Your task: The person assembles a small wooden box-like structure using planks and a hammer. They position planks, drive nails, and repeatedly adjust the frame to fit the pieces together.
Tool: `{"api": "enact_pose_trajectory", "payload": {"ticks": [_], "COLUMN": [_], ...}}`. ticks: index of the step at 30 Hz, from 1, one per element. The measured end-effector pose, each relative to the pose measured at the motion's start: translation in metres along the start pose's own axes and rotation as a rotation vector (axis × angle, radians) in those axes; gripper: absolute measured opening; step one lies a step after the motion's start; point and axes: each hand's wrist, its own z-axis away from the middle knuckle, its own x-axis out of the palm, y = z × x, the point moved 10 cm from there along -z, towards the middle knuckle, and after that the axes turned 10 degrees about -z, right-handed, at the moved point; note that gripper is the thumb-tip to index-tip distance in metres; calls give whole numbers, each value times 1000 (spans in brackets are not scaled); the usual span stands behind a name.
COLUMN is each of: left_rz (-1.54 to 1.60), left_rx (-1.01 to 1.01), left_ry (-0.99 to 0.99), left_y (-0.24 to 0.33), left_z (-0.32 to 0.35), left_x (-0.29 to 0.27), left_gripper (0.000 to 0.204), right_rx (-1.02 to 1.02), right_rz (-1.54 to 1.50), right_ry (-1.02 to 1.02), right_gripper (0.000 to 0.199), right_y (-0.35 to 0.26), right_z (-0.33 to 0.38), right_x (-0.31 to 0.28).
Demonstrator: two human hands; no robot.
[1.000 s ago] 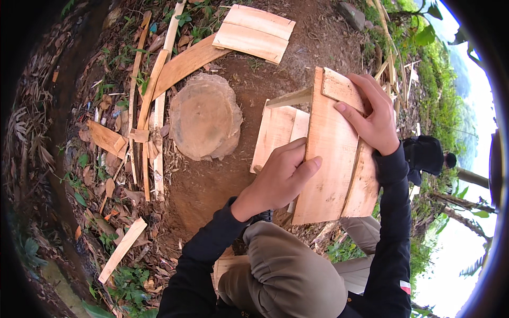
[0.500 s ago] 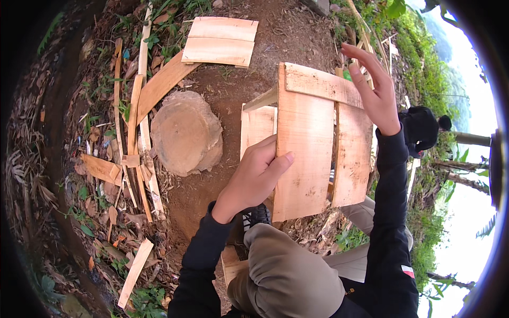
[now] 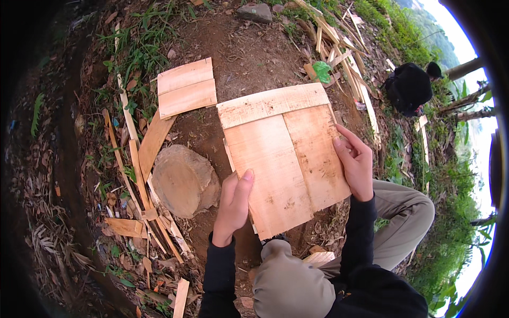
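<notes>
Between my hands is a wooden panel, made of two upright boards with a cross board along the far end. Dark dirt specks mark its face, and its near edge is rough. My left hand grips the left edge, thumb on top, fingers hidden beneath. On the opposite edge, my right hand is closed, its thumb and fingers pinching the board's side. The two boards meet closely along a thin seam. What lies under the panel is mostly hidden.
A tree stump stands left of the panel, with a smaller two-board panel beyond it. Long wood strips lie along the left. More wood scraps and a black bag are at far right. A grey stone sits farther off.
My right hand has come down from the air onto the panel's right edge. The panel has turned flatter toward me, and the gap between its boards has closed. My view has shifted.
</notes>
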Motion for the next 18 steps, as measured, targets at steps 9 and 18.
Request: {"api": "enact_pose_trajectory", "payload": {"ticks": [9, 18], "left_rz": [-36, -38], "left_rx": [-46, -57], "left_ry": [58, -15], "left_y": [-4, -7], "left_z": [4, 2], "left_x": [-7, -7], "left_gripper": [39, 37], "right_rx": [-7, -845], "right_rz": [133, 595], "right_ry": [-16, -228], "right_gripper": [35, 34], "right_y": [-7, -147], "right_z": [5, -1], "right_x": [7, 88]}}
